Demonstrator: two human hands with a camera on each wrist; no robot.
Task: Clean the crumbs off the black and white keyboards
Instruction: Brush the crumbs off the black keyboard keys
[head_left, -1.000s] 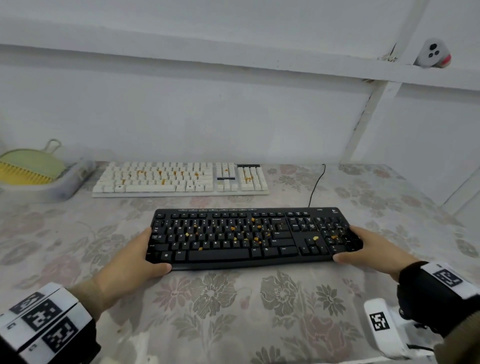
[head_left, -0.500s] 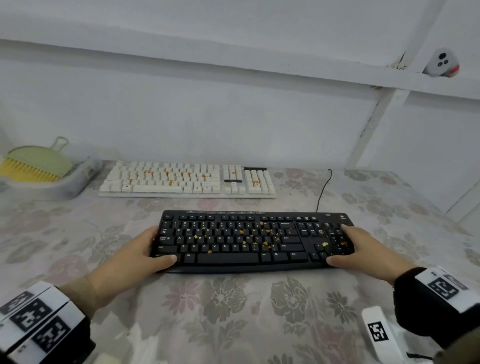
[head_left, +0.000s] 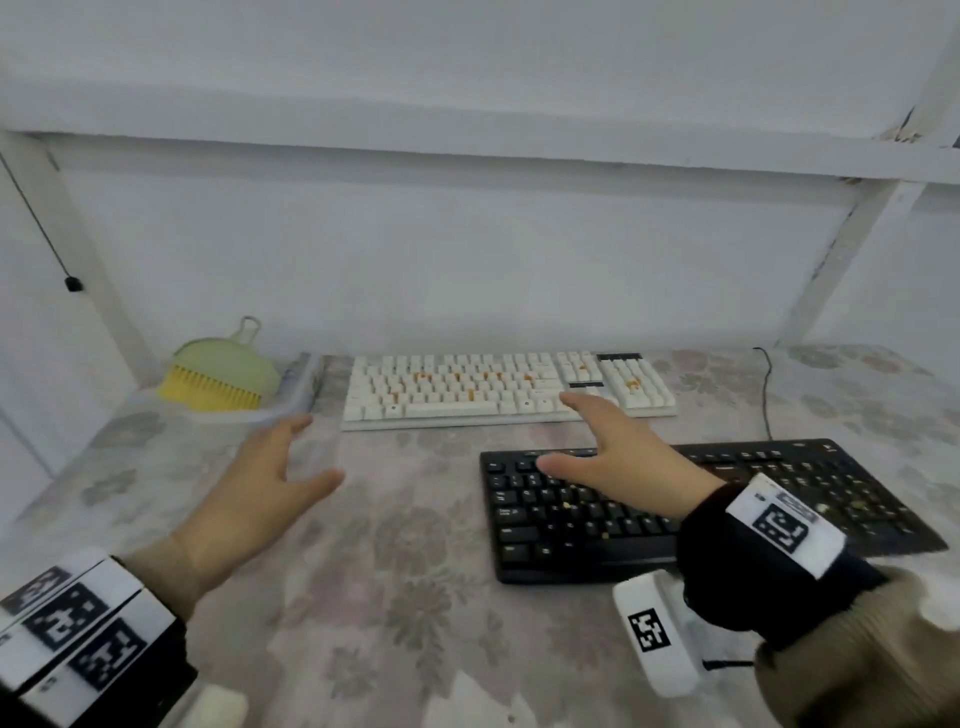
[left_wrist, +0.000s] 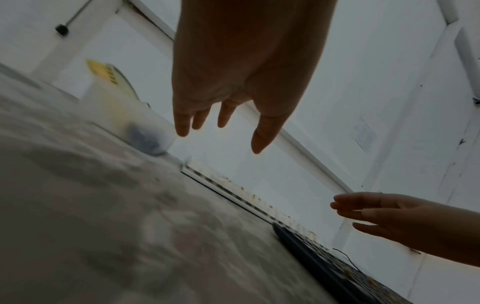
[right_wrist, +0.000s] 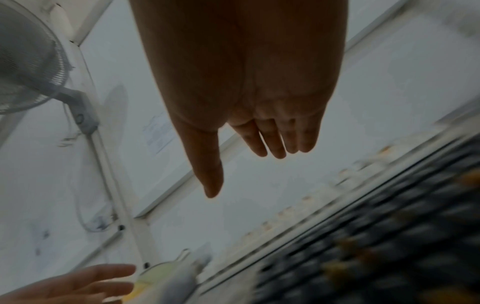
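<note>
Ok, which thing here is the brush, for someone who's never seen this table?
Look to the table's far left corner, left of the white keyboard. The brush lies there in a pale tray: green domed back, yellow bristles.

From our head we look down over both keyboards; each wrist camera peers low along its palm, sharing them.

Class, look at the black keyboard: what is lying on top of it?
Yellow-orange crumbs lie scattered among the keys of the black keyboard. The right hand, open, reaches across above it and hides part of the middle keys, so crumbs there cannot be seen.
</note>
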